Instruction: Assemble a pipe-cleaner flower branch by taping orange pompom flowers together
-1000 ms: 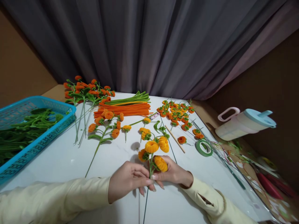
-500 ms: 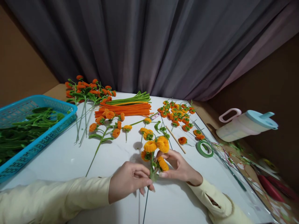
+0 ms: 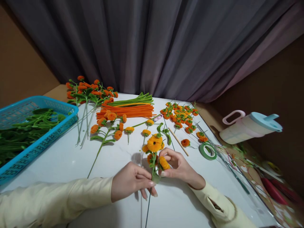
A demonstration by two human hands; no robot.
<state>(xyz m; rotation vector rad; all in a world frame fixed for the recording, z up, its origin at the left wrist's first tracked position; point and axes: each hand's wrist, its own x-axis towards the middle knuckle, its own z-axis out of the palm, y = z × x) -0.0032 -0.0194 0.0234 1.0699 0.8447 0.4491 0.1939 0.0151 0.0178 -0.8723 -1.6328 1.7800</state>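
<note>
My left hand [image 3: 133, 183] pinches the green stem of a pipe-cleaner flower sprig [image 3: 154, 148] near the table's front middle; the stem's thin wire runs down past my fingers. The sprig stands upright with several yellow-orange blooms. My right hand [image 3: 179, 167] closes its fingers on the lowest orange bloom [image 3: 163, 163] of that sprig. Both sleeves are cream coloured. A roll of green floral tape [image 3: 207, 151] lies to the right of my right hand.
A blue basket [image 3: 40, 139] of green leaves sits at the left. Finished orange sprigs [image 3: 106, 125], orange and green pipe cleaners [image 3: 128, 109], small loose blooms [image 3: 180, 117] and a wooden stick [image 3: 178, 137] cover the white table [image 3: 64, 161]. A lidded jug [image 3: 249, 126] stands at right.
The sprig has turned so its top bloom faces me. My right hand shifted from behind the stem to gripping the lowest bloom. My left hand stayed on the stem.
</note>
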